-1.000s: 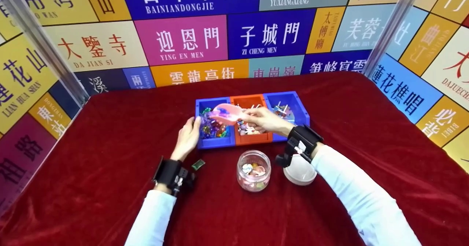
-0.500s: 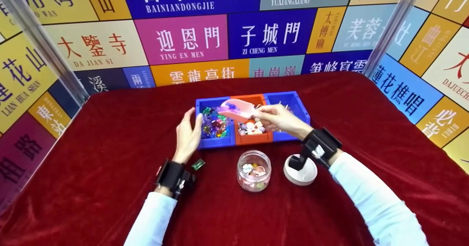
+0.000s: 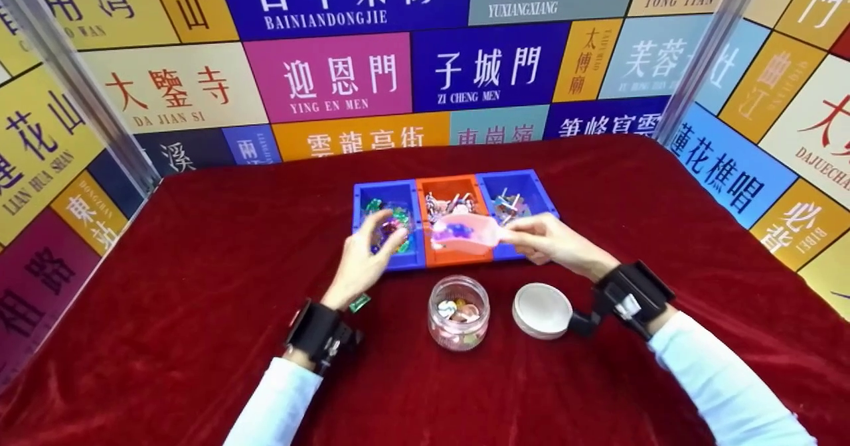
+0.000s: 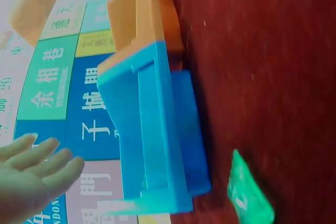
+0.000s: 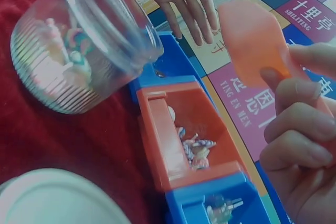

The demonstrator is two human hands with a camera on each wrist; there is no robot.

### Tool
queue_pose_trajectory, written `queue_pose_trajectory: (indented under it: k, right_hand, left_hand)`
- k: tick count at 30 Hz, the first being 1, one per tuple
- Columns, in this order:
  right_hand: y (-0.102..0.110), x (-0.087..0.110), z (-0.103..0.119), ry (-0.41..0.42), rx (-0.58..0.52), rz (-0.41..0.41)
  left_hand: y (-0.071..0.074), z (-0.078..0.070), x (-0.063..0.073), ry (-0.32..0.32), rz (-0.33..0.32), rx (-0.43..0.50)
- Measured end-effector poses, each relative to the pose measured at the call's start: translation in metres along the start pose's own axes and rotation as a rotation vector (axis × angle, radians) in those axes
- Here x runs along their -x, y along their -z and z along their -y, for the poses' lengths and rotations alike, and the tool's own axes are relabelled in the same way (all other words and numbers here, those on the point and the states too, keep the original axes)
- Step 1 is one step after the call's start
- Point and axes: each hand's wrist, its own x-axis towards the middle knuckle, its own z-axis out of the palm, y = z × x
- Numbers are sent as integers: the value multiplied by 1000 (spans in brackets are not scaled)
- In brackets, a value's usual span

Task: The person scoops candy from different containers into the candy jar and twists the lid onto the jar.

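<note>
- One right hand (image 3: 556,241) grasped one pink scoop (image 3: 483,232).
- One left hand (image 3: 362,260) was released, fingers apart.
- Three bins (image 3: 458,255), one jar (image 3: 458,333), one lid (image 3: 541,310) stood near.

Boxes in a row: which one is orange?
The middle box; the left box and the right box beside it are both blue.

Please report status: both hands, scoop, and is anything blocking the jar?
Right hand holds loaded pink scoop over tray. Left hand holds nothing. Jar open, nothing over it; lid beside.

Colourful lettered wall (image 3: 491,68) behind dark red cloth (image 3: 199,267)
</note>
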Motion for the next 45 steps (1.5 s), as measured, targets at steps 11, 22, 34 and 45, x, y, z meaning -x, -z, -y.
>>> queue_pose_trajectory:
  k: [11, 22, 34, 45]
  right_hand:
    - [11, 28, -10, 74, 15, 83]
    - [9, 39, -12, 73, 218, 99]
    - [7, 45, 5, 126, 424, 71]
    - [2, 50, 28, 205, 701, 41]
  left_hand:
    - [-12, -8, 11, -15, 476, 47]
    - [-23, -14, 18, -56, 749, 18]
    - [-30, -11, 20, -127, 771, -143]
    - [-32, -12, 19, -123, 785, -138]
